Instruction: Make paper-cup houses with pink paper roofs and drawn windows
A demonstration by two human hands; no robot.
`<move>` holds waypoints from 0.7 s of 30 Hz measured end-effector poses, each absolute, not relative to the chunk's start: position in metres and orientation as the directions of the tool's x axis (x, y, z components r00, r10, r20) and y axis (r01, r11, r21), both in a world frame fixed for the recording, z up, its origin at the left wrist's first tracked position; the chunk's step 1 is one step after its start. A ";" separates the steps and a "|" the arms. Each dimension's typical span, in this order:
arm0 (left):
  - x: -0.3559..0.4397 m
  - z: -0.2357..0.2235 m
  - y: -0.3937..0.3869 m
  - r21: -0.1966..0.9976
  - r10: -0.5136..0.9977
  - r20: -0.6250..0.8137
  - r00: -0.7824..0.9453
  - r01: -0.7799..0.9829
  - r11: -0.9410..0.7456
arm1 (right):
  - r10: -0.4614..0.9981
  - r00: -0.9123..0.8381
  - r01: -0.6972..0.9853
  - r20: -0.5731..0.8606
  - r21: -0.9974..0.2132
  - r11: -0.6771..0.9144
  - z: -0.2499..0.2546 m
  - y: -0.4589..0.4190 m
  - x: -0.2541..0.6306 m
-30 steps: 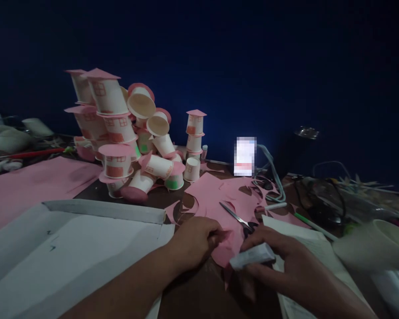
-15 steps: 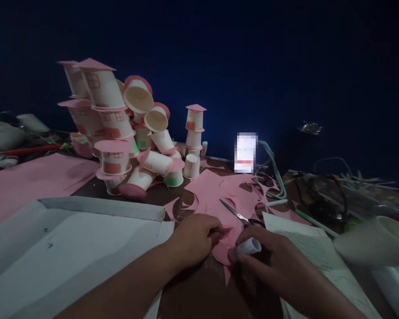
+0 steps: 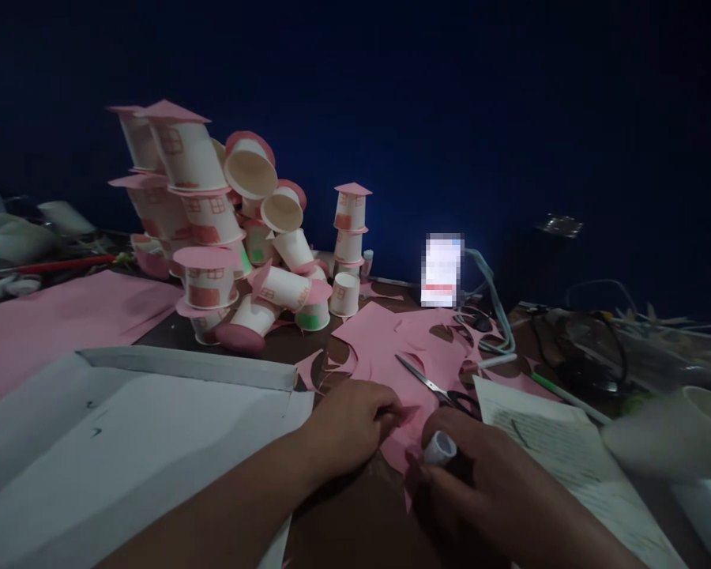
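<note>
My left hand [image 3: 347, 427] pinches the edge of a pink paper cutout [image 3: 398, 449] with a rounded outline, low in the middle of the view. In my right hand [image 3: 494, 474] is a glue stick [image 3: 440, 448], a whitish tube whose round end faces me. Its other end points down at the cutout's right side; my fingers hide whether it touches. Scissors [image 3: 423, 378] with dark handles lie just beyond my hands on pink paper scraps [image 3: 379, 336].
Paper cups [image 3: 198, 217] with pink paper roofs stand stacked at the back left. A white box lid [image 3: 124, 442] lies at left, a printed sheet [image 3: 545, 435] at right. A lit phone [image 3: 440, 270] stands behind. A pale cup [image 3: 663, 435] tilts at far right.
The glue stick has turned from lying crosswise to pointing down at the cutout, as my right hand shifted inward. My left hand keeps its pinch.
</note>
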State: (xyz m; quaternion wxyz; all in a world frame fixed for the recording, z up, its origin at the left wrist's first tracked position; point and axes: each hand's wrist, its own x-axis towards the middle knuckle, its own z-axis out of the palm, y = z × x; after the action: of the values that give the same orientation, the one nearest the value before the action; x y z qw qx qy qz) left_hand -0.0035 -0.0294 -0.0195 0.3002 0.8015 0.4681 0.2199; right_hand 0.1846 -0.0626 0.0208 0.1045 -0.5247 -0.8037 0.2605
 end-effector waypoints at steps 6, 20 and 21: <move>-0.003 -0.018 -0.029 0.696 0.885 0.055 0.463 0.618 -0.366 | 0.914 -0.398 0.806 -0.082 -0.507 0.306 0.017 -0.063 0.178; -0.005 -0.022 -0.030 0.676 0.884 0.050 0.465 0.636 -0.373 | 0.973 -0.231 0.760 0.028 -0.619 0.198 0.022 -0.057 0.196; -0.005 -0.022 -0.030 0.670 0.883 0.052 0.466 0.640 -0.377 | 0.974 -0.227 0.751 0.025 -0.632 0.191 0.023 -0.057 0.193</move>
State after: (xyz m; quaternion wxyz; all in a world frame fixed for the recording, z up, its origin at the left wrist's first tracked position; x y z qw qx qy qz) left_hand -0.0053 -0.0301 -0.0215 0.2951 0.8037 0.4737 0.2065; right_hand 0.1932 -0.0571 0.0226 0.2177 -0.5825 -0.7403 0.2553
